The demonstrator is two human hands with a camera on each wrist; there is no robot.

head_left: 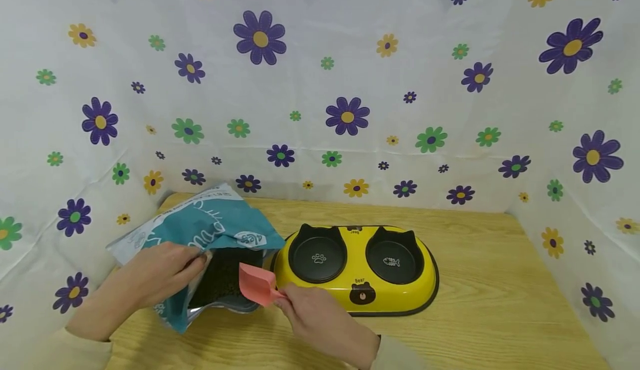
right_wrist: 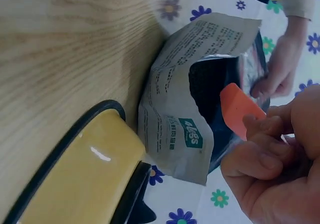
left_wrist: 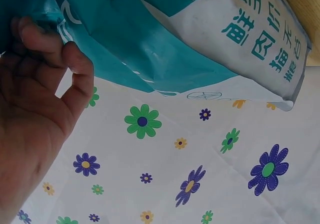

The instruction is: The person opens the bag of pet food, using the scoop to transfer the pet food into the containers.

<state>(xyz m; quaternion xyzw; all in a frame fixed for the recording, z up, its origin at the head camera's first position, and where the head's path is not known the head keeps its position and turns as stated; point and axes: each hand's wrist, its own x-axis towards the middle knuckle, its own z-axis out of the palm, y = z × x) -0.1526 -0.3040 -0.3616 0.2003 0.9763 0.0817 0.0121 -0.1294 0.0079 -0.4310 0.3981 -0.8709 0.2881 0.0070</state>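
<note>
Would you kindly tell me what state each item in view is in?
Teal bag, open at the mouth
Pink scoop, held at the bag's mouth, load unclear
Paw-print bowl, empty
Fish-print bowl, empty
Yellow feeder, upright
Left hand, gripping the bag's edge
Right hand, holding the scoop

a person's two bare hands work apart from each other. the left hand [head_left: 160, 273] reaches in from the lower left, forearm [head_left: 100, 311] slanting upward, back of the hand uppermost; the left wrist view shows the bent thumb [left_wrist: 81, 71] meeting curled fingers in a pinch. the right hand [head_left: 327, 323] angles up and leftward, its fingers curled in a grip. pale sleeves [head_left: 75, 350] end near both wrists.
</note>
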